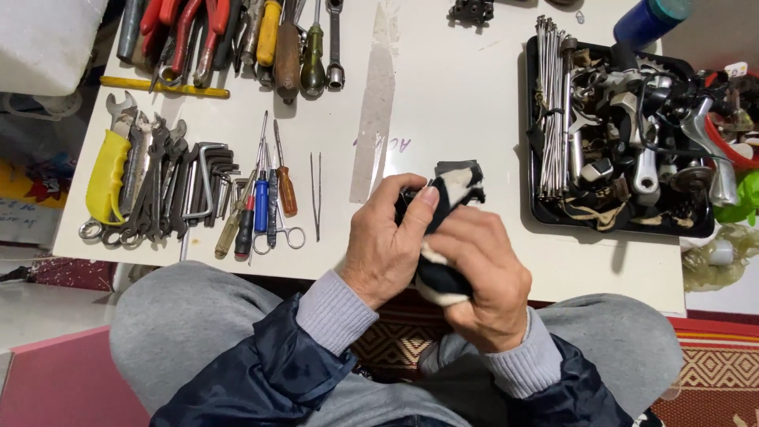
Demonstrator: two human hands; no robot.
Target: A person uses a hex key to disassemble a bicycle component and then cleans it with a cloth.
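The dirty rag (pixel 452 190), black and white, sits bunched between both my hands just above the near edge of the counter (pixel 466 103), a little right of its middle. Seen from my head camera, its long axis runs from my lap up toward the far edge, tilted slightly right: the lower end bulges out under my right hand (pixel 481 281), the upper end pokes free beyond my left fingers (pixel 423 202).

My left hand (pixel 387 249) is closed on a small dark part wrapped in the cloth; I cannot tell what the part is, since the rag and my fingers hide nearly all of it. My right hand is clenched around the rag's lower half, knuckles toward me. The two hands touch, left thumb side against right knuckles, so neither is nearer; the cloth lies straight ahead of both palms.

To my left on the counter lie the hex keys (pixel 209 186), wrenches (pixel 146 186) and small screwdrivers (pixel 265 198), well apart from my hands. To my right the black tray (pixel 545 217) of metal bicycle parts stands near the right edge.
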